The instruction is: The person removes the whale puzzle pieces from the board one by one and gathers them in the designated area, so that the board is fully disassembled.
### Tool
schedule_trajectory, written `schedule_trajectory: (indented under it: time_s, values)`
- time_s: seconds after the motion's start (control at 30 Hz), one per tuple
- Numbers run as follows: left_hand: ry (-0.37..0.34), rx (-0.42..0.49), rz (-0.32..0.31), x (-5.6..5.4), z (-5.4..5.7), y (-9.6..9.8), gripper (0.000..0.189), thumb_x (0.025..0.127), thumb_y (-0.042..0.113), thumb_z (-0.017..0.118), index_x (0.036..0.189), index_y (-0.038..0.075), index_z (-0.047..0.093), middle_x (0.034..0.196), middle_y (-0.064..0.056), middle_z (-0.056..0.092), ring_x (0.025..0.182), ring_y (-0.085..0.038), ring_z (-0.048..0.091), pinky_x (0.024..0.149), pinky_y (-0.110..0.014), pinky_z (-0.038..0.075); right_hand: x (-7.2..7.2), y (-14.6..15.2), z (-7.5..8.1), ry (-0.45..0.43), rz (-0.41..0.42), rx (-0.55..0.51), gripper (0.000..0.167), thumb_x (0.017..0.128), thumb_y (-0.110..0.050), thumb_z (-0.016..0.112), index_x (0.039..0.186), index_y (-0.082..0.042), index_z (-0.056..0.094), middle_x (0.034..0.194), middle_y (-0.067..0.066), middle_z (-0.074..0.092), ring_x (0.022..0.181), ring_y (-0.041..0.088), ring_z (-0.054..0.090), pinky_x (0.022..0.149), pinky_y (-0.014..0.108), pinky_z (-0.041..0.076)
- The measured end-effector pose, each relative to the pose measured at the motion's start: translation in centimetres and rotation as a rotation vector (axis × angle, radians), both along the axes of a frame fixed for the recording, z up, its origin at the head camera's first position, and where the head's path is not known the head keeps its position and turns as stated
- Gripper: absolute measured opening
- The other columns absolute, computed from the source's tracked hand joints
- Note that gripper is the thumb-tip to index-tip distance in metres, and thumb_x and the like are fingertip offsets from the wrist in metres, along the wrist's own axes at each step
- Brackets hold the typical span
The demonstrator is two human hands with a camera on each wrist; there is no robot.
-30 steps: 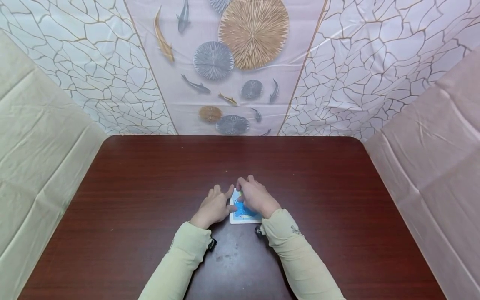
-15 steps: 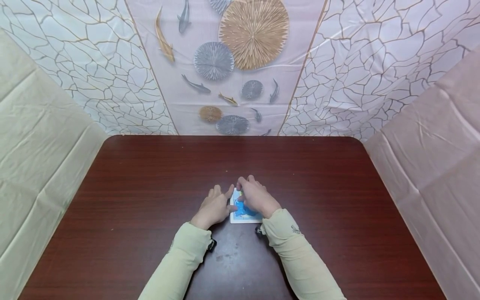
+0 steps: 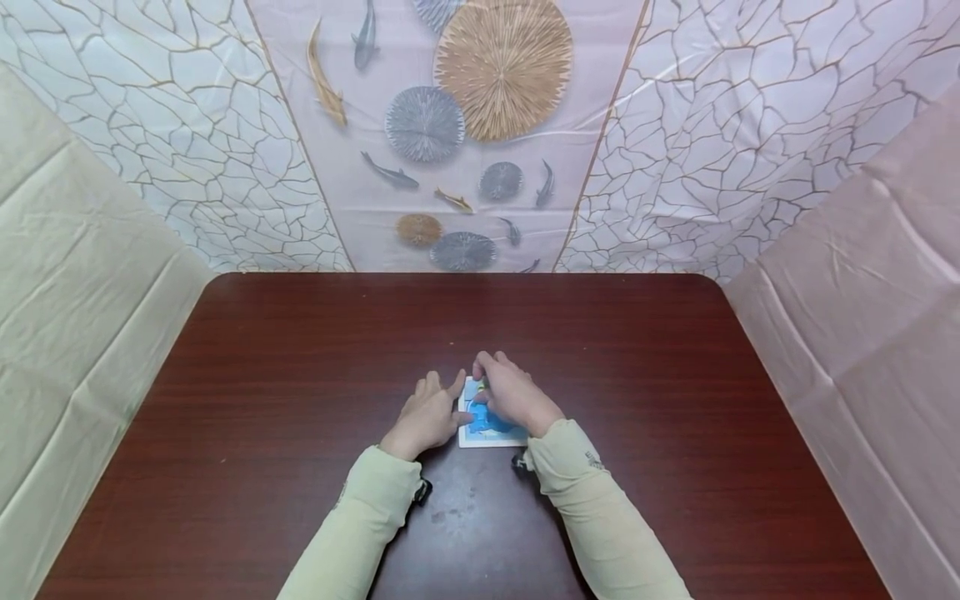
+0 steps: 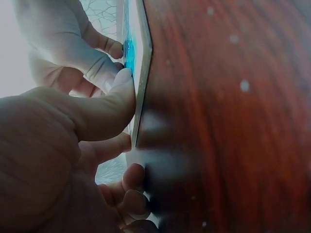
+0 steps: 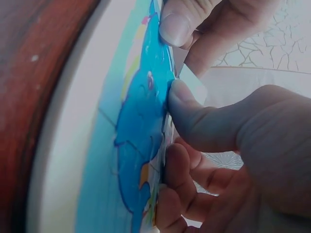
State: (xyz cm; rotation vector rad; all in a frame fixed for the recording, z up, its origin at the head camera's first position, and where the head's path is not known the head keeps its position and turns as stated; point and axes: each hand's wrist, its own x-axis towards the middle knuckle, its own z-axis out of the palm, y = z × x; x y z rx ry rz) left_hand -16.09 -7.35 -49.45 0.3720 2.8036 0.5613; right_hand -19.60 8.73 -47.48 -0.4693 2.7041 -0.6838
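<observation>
Lying flat on the brown table (image 3: 300, 375): picture puzzle (image 3: 491, 433), blue figure, pale border | left hand (image 3: 424, 417): fingers spread, thumb laid over the puzzle's left edge | right hand (image 3: 517, 398): thumb and fingers together, pinching a pale piece (image 5: 194, 86) tilted above the puzzle's face.

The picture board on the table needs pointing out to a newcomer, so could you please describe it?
Near the middle of the dark reddish-brown table, the left hand and right hand are close together. The picture board lies there, partly hidden by them. Its white border and blue picture set it apart from the table and pale sleeves.
</observation>
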Motion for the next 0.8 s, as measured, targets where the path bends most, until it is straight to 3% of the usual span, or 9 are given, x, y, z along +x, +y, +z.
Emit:
schedule_trajectory:
  time_s: [0.1,0.3,0.57,0.8]
  values:
    - [-0.003,0.001,0.005,0.02,0.04,-0.07,0.071,0.093,0.039,0.065,0.152,0.017,0.033,0.105,-0.015,0.041,0.086,-0.027,0.039,0.066,-0.035,0.037,0.03,-0.02,-0.13,0.009,0.002,-0.025,0.023,0.09,-0.013,0.071,0.105,-0.015,0.053,0.098,0.001,0.051,0.09,0.019,0.053,0.093,0.055,0.04]
    - [0.004,0.0,0.009,0.03,-0.04,-0.14,0.071,0.092,0.039,0.065,0.152,0.016,0.034,0.107,-0.016,0.042,0.088,-0.028,0.04,0.069,-0.036,0.039,0.24,0.12,-0.3,0.023,0.001,-0.091,0.024,0.09,-0.011,0.07,0.113,-0.01,0.061,0.094,0.004,0.053,0.083,0.017,0.051,0.081,0.044,0.042]
    - [0.01,0.005,-0.003,0.13,-0.02,-0.11,0.071,0.092,0.038,0.066,0.151,0.015,0.034,0.105,-0.015,0.042,0.085,-0.027,0.039,0.066,-0.035,0.037,0.48,0.5,-0.61,0.016,-0.03,-0.188,0.015,0.092,-0.015,0.068,0.106,-0.011,0.063,0.088,0.001,0.053,0.078,0.016,0.052,0.071,0.033,0.046]
    - [-0.005,0.004,0.001,0.02,0.25,-0.03,0.071,0.092,0.039,0.065,0.152,0.015,0.034,0.104,-0.014,0.041,0.083,-0.026,0.037,0.064,-0.034,0.036,0.69,0.52,-0.5,0.036,-0.035,-0.206,0.011,0.093,-0.014,0.067,0.103,-0.011,0.063,0.083,0.001,0.053,0.072,0.017,0.05,0.068,0.035,0.043]
